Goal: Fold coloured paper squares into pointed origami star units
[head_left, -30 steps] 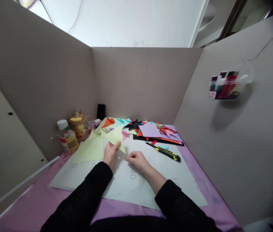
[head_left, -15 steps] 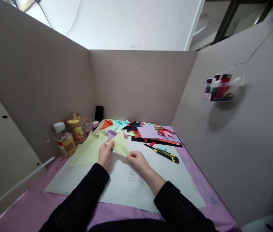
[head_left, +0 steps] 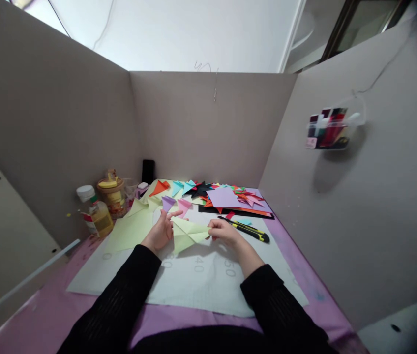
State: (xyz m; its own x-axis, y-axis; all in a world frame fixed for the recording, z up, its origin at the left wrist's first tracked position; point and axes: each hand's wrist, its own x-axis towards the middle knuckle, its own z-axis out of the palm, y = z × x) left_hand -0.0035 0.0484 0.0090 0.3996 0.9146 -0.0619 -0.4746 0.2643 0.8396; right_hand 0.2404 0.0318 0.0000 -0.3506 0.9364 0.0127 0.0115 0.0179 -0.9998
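A pale yellow-green sheet of folded paper (head_left: 189,233) with crease lines is held above the white sheet (head_left: 193,290). My right hand (head_left: 224,231) pinches its right corner. At its left edge is my left hand (head_left: 162,231), fingers apart and spread behind the paper; whether they touch it is hard to tell. Behind the hands lie small folded paper pieces: a purple one (head_left: 168,203), a pink one (head_left: 184,207) and an orange one (head_left: 160,188). Flat pale yellow-green paper (head_left: 129,231) rests left of my left hand.
A black-and-yellow utility knife (head_left: 249,230) lies right of my right hand. Behind it sit a lilac square (head_left: 224,197) and colourful paper stars (head_left: 249,198). A bottle (head_left: 100,216), a lidded jar (head_left: 115,196) and a phone (head_left: 148,171) stand at left. Grey panels (head_left: 208,128) enclose the desk.
The folded paper has turned and moved down and right with my right hand. My left hand has loosened its pinch, and its fingers have spread.
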